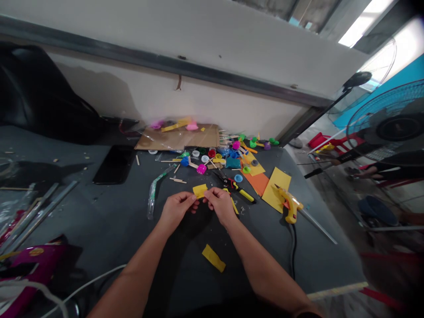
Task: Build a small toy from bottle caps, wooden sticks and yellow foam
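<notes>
A small piece of yellow paper (199, 191) is held up between both hands over the middle of the dark table. My left hand (179, 208) pinches its left side between thumb and fingers. At its right edge, my right hand (219, 204) grips it the same way. Whether it is paper or thin felt is hard to tell. A second yellow strip (213, 258), creased, lies flat on the table nearer to me. Just beyond my right hand are pliers (243, 193) with yellow and black handles.
A yellow glue gun (291, 210) rests at the right by yellow sheets (275, 187), its cord running toward me. Coloured bottle caps (212, 153) and sticks are scattered behind the hands. A black phone (114, 164) lies left; a fan (394, 126) stands off the table's right side.
</notes>
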Tool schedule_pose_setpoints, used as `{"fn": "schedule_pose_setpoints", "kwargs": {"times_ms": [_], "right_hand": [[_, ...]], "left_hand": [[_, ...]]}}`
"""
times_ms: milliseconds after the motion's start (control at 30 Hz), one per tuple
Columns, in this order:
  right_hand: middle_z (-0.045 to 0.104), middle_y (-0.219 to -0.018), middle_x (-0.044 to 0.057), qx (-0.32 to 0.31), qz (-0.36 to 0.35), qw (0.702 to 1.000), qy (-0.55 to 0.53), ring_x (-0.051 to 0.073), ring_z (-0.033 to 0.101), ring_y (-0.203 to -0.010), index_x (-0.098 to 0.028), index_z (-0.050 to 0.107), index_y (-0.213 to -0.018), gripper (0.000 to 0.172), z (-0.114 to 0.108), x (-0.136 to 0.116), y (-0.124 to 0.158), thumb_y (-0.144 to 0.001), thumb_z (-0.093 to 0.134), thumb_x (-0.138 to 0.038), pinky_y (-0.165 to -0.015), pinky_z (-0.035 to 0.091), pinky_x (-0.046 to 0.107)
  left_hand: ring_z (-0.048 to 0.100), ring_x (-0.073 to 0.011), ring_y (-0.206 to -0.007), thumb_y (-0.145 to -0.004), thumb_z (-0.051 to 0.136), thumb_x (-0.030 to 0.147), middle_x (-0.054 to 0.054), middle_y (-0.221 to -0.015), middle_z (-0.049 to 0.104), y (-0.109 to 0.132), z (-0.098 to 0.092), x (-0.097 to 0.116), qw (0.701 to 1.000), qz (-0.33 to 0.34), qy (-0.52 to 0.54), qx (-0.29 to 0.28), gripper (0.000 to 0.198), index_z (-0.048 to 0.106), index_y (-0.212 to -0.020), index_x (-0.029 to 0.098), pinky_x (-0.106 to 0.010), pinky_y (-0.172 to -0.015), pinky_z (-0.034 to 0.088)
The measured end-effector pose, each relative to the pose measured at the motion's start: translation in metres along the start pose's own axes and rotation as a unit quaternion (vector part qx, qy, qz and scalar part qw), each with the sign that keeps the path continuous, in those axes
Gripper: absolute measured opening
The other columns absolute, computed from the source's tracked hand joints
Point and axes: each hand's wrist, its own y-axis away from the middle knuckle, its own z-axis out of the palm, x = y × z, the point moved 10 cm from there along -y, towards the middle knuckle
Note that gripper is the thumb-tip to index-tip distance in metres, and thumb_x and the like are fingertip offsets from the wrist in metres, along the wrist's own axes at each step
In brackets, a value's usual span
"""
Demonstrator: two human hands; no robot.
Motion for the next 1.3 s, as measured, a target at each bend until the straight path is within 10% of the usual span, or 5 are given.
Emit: {"fn": "schedule_pose_setpoints", "kwargs": {"times_ms": [400, 1100, 1300], "right_hand": [[0.061, -0.061, 0.0, -0.016, -0.011, 0.995, -0.095, 0.009, 0.044, -0.045, -0.017, 0.061, -0.076, 0.027, 0.004, -0.001, 0.0, -0.074, 0.057, -0.044, -0.039, 0.033, 0.02], [0.062, -0.067, -0.001, -0.023, -0.067, 0.996, 0.055, 0.009, 0.047, -0.051, -0.018, 0.063, -0.08, 0.019, 0.006, -0.006, 0.001, -0.069, 0.065, -0.033, -0.047, 0.034, 0.022], [0.063, -0.076, 0.002, 0.055, -0.06, 0.993, 0.09, 0.011, 0.049, -0.054, -0.018, 0.058, -0.101, 0.033, -0.028, -0.041, 0.003, -0.073, 0.058, -0.037, -0.048, 0.038, 0.023]], "left_hand": [[0.059, -0.0131, -0.058, -0.063, 0.071, 0.042, -0.002, -0.064, 0.067, -0.004, -0.009, -0.003, 0.999, 0.003, 0.0, 0.043, 0.028, 0.067, -0.069, 0.015, -0.024, -0.057, 0.049], [0.056, -0.0108, -0.059, -0.063, 0.073, 0.035, 0.0, -0.064, 0.064, -0.005, -0.008, -0.002, 0.999, 0.017, 0.001, 0.028, 0.024, 0.065, -0.072, 0.015, -0.021, -0.055, 0.048], [0.056, -0.0116, -0.061, -0.059, 0.076, 0.036, -0.001, -0.066, 0.063, -0.007, -0.012, -0.005, 0.999, 0.004, 0.029, 0.039, 0.03, 0.063, -0.075, 0.014, -0.021, -0.053, 0.047]]}}
